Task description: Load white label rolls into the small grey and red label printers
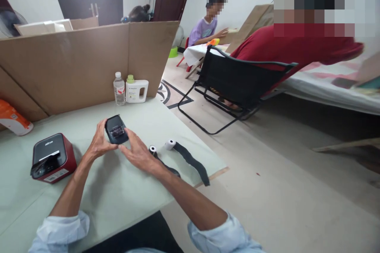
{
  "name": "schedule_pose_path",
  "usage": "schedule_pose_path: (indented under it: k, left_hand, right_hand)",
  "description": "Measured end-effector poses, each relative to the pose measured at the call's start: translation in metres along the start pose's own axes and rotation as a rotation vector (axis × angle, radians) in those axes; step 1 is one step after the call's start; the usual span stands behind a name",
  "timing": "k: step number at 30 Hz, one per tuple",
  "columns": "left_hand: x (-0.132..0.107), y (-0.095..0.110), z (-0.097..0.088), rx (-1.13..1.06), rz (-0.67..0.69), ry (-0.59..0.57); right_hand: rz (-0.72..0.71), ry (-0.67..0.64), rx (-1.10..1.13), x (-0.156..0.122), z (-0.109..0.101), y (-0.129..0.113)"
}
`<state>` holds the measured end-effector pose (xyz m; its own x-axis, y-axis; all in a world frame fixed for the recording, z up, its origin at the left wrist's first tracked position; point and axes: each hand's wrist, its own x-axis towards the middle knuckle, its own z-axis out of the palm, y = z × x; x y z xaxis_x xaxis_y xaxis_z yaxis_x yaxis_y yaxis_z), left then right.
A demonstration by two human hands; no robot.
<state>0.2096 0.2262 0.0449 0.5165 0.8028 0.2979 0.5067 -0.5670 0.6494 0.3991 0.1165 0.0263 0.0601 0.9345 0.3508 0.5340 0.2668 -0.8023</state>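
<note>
Both hands hold a small black device [116,129] above the table; it has rounded corners and a dark glossy panel, and looks like a portable receipt printer. My left hand [99,139] grips its left side, thumb along the near edge. My right hand [137,151] closes on its right side and near corner. Right of my hands stand two small paper rolls, a nearer roll [152,149] and a farther roll [170,144], each with a dark strip unrolled towards the table's edge. My right forearm partly hides the nearer strip.
A red and black label printer [53,158] sits at left, near an orange and white bottle [14,118]. A water bottle [119,90] and a white jug [136,91] stand by the cardboard partition [83,63]. Beyond the table's right edge are a black folding chair [237,78] and two people.
</note>
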Motion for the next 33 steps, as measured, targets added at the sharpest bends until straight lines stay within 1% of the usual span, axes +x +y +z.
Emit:
schedule_pose_path:
  k: [3, 5, 8, 11, 16, 21, 29, 33]
  left_hand:
    - [-0.034, -0.015, -0.023, 0.038, -0.039, 0.025]
    - [-0.051, -0.025, -0.031, 0.067, -0.068, 0.039]
    - [-0.068, -0.039, -0.032, 0.090, -0.109, 0.042]
    - [-0.074, -0.049, -0.026, 0.084, -0.130, 0.028]
    - [-0.077, -0.055, -0.019, 0.048, -0.146, 0.008]
    - [-0.082, -0.057, -0.016, 0.024, -0.146, 0.020]
    - [-0.091, -0.063, -0.016, 0.038, -0.074, 0.077]
    - [-0.094, -0.062, -0.017, 0.040, -0.055, 0.102]
  right_hand:
    - [-0.031, -0.023, -0.008, -0.013, 0.035, -0.017]
    - [-0.022, -0.037, 0.008, -0.019, 0.056, -0.021]
    - [0.002, -0.042, 0.019, -0.023, 0.078, -0.019]
    - [0.008, -0.028, -0.005, -0.026, 0.091, -0.009]
    - [-0.041, 0.040, -0.025, -0.034, 0.099, 0.007]
    - [-0.073, 0.090, -0.029, -0.040, 0.101, 0.015]
    - [-0.041, 0.084, 0.040, -0.035, 0.093, 0.017]
    - [-0.097, 0.073, -0.003, -0.032, 0.087, 0.015]
